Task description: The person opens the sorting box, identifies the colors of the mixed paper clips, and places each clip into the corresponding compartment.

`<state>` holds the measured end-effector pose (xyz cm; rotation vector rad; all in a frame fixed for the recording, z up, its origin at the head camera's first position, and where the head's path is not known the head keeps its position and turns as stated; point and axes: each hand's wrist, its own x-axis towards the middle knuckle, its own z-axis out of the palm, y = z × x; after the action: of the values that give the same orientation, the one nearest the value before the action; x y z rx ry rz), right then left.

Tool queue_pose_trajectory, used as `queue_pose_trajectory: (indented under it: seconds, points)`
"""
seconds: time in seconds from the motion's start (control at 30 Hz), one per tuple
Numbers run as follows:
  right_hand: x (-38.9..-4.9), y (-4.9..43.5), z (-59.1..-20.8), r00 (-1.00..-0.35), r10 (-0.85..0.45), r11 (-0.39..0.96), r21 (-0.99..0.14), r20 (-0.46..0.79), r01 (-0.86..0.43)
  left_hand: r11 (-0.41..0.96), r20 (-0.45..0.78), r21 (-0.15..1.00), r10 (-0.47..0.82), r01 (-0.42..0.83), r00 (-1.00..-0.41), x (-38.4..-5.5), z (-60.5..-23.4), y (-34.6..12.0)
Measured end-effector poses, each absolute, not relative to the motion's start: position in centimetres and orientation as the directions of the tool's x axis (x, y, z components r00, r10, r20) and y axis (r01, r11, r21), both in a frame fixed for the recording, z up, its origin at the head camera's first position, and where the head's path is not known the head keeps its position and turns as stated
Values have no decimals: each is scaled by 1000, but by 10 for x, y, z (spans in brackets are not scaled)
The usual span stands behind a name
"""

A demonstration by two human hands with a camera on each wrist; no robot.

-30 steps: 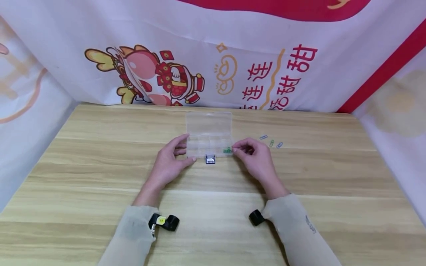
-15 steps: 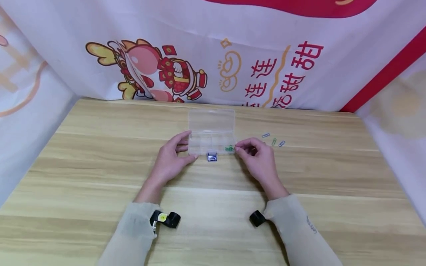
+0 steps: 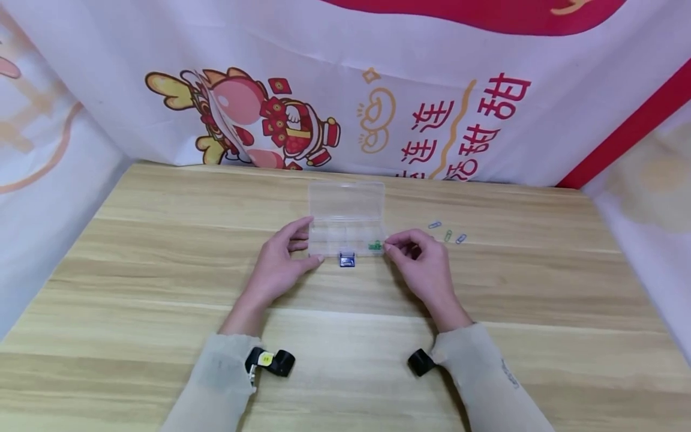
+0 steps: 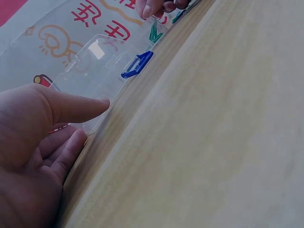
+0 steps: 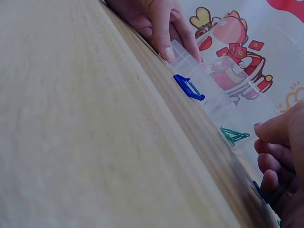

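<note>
A clear plastic compartment box (image 3: 345, 231) lies on the table with its lid (image 3: 346, 201) raised at the back. Green paper clips (image 5: 233, 135) lie in its front right compartment. A blue latch (image 3: 347, 260) sticks out from the front edge. My left hand (image 3: 278, 264) grips the left end, thumb at the front corner and fingers along the side. At the right end, thumb and forefinger of my right hand (image 3: 422, 264) pinch the wall beside the green clips; the exact contact is partly hidden. The left wrist view shows the left thumb (image 4: 80, 109) against the box's edge.
Right of the right hand lie loose paper clips: a blue one (image 3: 434, 225), a green one (image 3: 448, 235) and another blue one (image 3: 461, 239). A printed cloth (image 3: 216, 36) hangs behind the wooden table (image 3: 345, 372).
</note>
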<state>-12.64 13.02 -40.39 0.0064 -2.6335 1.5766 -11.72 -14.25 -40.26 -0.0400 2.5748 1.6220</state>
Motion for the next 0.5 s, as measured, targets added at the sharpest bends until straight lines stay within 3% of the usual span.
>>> queue_pose_trajectory:
  seconds: [0.5]
  points:
    - [-126,132,-406,-995,39,478,-876,94,-64,443,-94,893,21,-75,-995,-116,-401,-141]
